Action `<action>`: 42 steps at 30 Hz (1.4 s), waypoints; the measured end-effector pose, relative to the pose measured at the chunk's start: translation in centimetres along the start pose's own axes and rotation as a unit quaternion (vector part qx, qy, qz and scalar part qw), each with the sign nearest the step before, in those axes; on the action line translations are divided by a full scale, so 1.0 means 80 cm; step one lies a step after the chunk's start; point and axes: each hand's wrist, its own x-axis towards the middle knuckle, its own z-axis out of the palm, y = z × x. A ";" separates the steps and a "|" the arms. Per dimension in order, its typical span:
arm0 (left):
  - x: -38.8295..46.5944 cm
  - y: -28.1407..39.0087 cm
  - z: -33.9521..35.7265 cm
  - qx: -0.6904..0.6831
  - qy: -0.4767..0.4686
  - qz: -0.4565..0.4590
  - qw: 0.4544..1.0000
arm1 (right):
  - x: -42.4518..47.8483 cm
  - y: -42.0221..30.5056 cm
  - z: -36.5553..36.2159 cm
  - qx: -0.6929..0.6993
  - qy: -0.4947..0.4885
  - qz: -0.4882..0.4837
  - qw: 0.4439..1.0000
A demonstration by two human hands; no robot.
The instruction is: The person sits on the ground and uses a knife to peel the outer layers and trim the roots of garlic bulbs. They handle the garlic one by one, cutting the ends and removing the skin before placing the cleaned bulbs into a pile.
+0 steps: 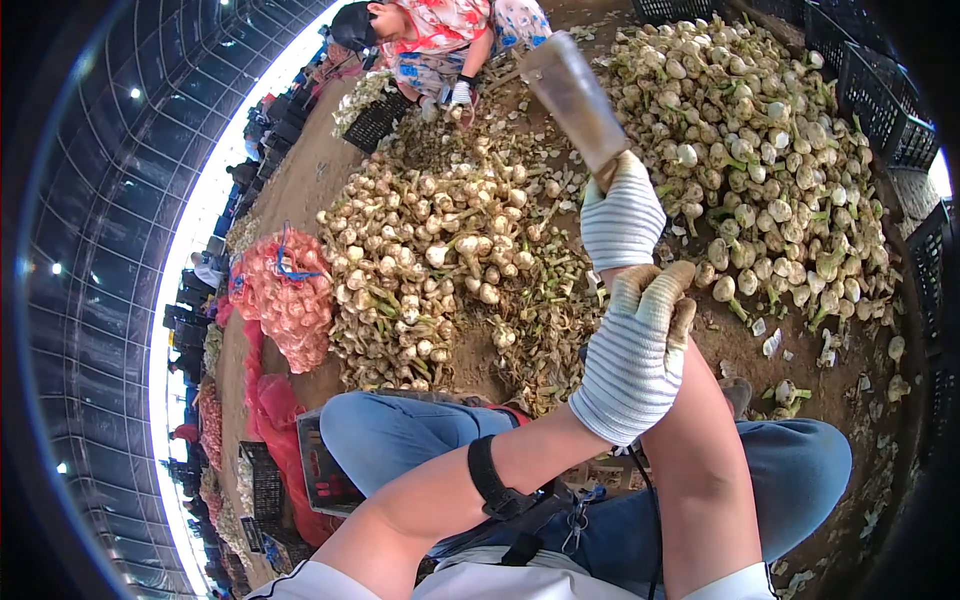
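My right hand (624, 214), in a striped knit glove, grips a broad rectangular object like a cleaver blade (574, 101). The object is blurred and points up and to the left. Across my right forearm lies my left hand (637, 345), gloved the same way, its stained fingers curled. Whether those fingers clasp the forearm or hold something small is hidden. Beyond and left of both hands spreads a heap of garlic bulbs (420, 262) with short stems. A larger pile of garlic (750, 150) rises to the right. Cut stems and roots (551, 315) litter the ground between them.
Opposite me, a person (442, 45) bends over garlic beside a black crate (379, 120). A red mesh sack (283, 296) full of bulbs stands at left. A dark crate (319, 465) sits by my left knee. More black crates (885, 109) line the right side.
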 end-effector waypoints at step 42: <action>-0.277 -0.437 -0.099 0.173 -0.174 -0.687 0.684 | -0.045 -0.123 -0.152 0.240 -0.236 0.614 0.714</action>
